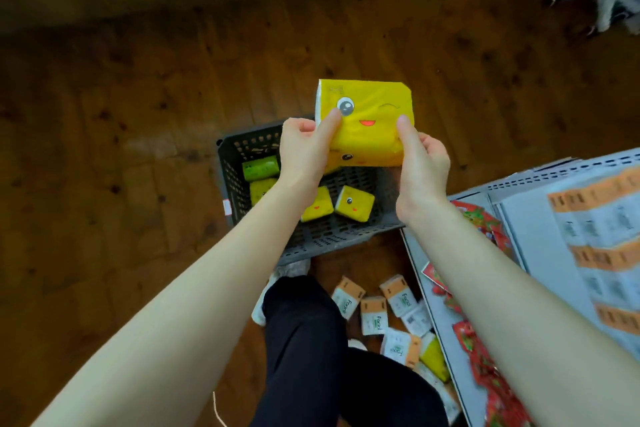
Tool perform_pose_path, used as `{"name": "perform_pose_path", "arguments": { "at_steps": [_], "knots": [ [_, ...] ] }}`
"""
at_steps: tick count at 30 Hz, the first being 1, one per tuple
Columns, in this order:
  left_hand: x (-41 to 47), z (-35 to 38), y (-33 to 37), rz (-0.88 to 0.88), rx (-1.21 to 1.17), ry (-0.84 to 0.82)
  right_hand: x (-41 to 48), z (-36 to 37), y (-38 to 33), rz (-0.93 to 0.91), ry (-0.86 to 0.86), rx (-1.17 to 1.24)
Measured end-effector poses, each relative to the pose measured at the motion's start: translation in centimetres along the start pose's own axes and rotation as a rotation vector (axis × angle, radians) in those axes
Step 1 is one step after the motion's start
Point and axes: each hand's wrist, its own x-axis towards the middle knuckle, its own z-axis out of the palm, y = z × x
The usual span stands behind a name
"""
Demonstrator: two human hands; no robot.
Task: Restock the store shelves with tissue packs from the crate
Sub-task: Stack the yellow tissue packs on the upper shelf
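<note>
both hands are gripping a yellow tissue pack (367, 114) above the dark crate (311, 236), left hand (303, 149) pinching its left edge, right hand (420, 163) the right. more yellow and green packs (353, 206) are sitting in the crate, shelf (540, 225) off to the right.

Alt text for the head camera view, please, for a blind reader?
A person's left hand and right hand grip yellow tissue packs with a winking face above a dark plastic crate on a wooden floor. More yellow packs and a green pack lie in the crate; orange-and-white packs lie on the floor beside a grey shelf.
</note>
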Motion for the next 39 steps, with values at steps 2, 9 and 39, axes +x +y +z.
{"name": "perform_pose_path", "arguments": {
  "at_steps": [2, 9, 39],
  "knots": [
    [-2.3, 0.1, 2.9, 0.012, -0.006, -0.012, -1.7, -0.7, -3.0, -0.021, 0.004, -0.018],
    [-9.0, 2.0, 13.4, 0.084, 0.015, -0.128, -7.7, -4.5, -12.6, -0.202, 0.066, -0.114],
    [-35.7, 34.8, 18.0, 0.691, 0.833, -1.126, -19.2, -43.8, -20.2, -0.305, 0.769, 0.046]
  ]
}}
